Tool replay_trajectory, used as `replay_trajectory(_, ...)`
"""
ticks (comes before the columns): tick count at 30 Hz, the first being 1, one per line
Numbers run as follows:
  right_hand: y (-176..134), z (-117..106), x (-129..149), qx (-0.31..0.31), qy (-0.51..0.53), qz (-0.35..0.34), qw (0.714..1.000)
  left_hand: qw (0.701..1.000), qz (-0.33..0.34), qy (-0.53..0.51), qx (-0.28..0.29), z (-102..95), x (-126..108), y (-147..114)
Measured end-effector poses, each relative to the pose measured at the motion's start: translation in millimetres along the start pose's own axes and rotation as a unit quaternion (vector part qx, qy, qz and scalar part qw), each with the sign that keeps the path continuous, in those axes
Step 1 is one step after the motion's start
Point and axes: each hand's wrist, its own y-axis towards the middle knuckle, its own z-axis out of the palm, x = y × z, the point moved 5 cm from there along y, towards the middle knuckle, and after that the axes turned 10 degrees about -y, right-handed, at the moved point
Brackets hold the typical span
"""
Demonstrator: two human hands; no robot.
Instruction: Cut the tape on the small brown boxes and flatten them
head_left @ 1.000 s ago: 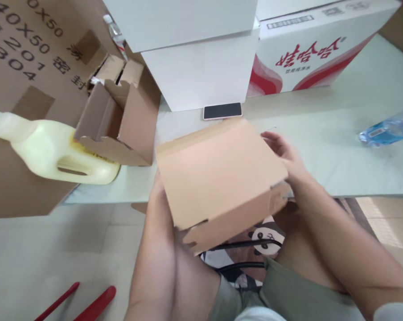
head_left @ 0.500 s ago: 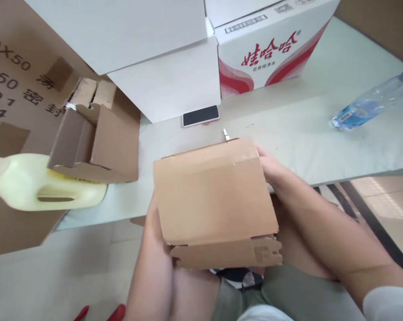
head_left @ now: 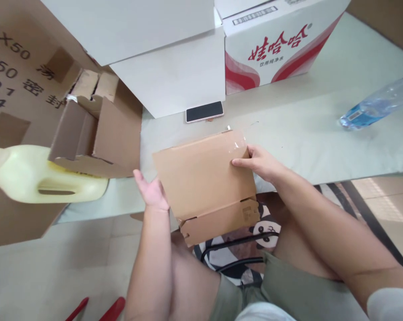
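A small brown cardboard box [head_left: 204, 178] is tilted over the table's front edge above my lap, its slotted flap hanging toward me. Clear tape shows at its top right corner. My right hand [head_left: 260, 162] grips the box's right side, thumb on the upper face and the other fingers partly hidden. At the left edge, my left hand [head_left: 153, 191] has its thumb stretched away from the cardboard. Its palm lies against or just beside the box, and its other fingers are largely out of sight.
A phone [head_left: 204, 112] lies before white cartons [head_left: 174, 76]. To the left are an open brown box [head_left: 117, 133] and a pale yellow jug [head_left: 21, 174]. A water bottle [head_left: 368, 109] lies on the table at right. Red objects [head_left: 113, 310] show on the floor.
The box has turned and flattened toward the left, showing less depth. My left thumb has come away from its side, and my right thumb now lies on the upper face.
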Motion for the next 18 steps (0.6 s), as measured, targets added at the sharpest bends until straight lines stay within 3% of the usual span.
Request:
replay_trajectory(3, 2, 0, 1, -0.069, -0.036, -0.013, 0.997, 1.0, -0.016, 0.004, -0.013, -3.9, 2, 2)
replay_trajectory(5, 2, -5, 3, -0.083, -0.037, -0.03, 0.995, 0.999, 0.001, 0.003, -0.042, -8.6, 1, 6)
replay_trajectory(9, 0, -22, 3, -0.055, 0.042, -0.032, 0.997, 0.986, 0.099, -0.101, -0.089, -22.2, -7, 17)
replay_trajectory(12, -8, -18, 5, -0.014, 0.043, -0.068, 0.997, 0.973, 0.124, -0.158, -0.117, -27.9, -6, 25)
replay_trajectory(16, -25, -4, -1, -0.062, 0.016, -0.049, 0.997, 0.974, 0.122, -0.16, -0.102, -13.6, -3, 29)
replay_trajectory(18, -40, -13, 2, -0.12, 0.016, -0.046, 0.992, 0.978, 0.092, -0.163, -0.096, -3.8, -3, 27)
